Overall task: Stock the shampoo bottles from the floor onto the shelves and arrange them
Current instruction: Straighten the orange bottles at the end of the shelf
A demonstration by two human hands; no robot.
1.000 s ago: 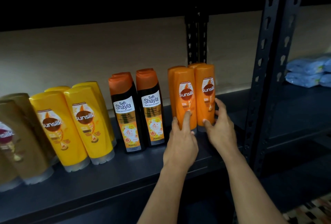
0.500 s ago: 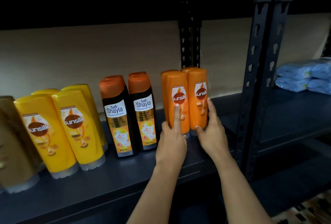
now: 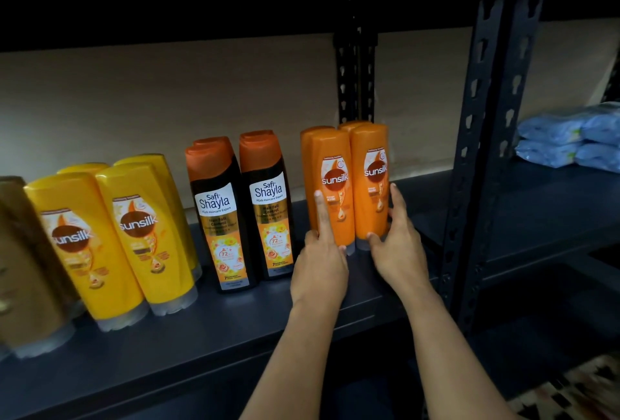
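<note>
Our left hand [image 3: 320, 262] pressed a straight forefinger against the front left orange Sunsilk bottle [image 3: 332, 188], while our right hand [image 3: 394, 241] cupped the front right orange Sunsilk bottle [image 3: 370, 181] between thumb and fingers. We judged this the arranging step, squaring the orange group; next would call for fetching more from the floor. The shelf [image 3: 201, 345] also carried Safi Shayla bottles [image 3: 241, 208] and yellow Sunsilk bottles [image 3: 110, 241].
</note>
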